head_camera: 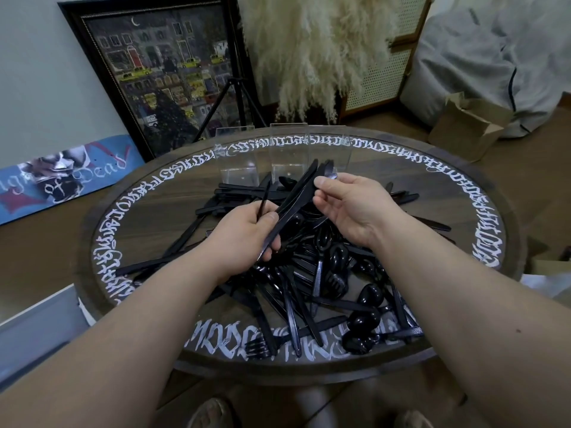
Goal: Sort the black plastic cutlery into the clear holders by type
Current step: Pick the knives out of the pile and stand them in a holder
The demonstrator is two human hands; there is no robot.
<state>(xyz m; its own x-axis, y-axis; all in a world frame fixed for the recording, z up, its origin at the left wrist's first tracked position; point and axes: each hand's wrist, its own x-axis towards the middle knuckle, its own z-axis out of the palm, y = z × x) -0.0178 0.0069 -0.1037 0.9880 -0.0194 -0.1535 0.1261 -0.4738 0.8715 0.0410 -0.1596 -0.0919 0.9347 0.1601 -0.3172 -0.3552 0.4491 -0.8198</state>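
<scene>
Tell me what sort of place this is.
Probably a room in a home: a framed painting leans on the wall, pampas grass stands behind the round lettered table, and a cardboard box sits on the floor.

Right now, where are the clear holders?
In the head view, the clear holders stand in a row at the far edge of the round table, just beyond the cutlery pile and both hands.
</scene>
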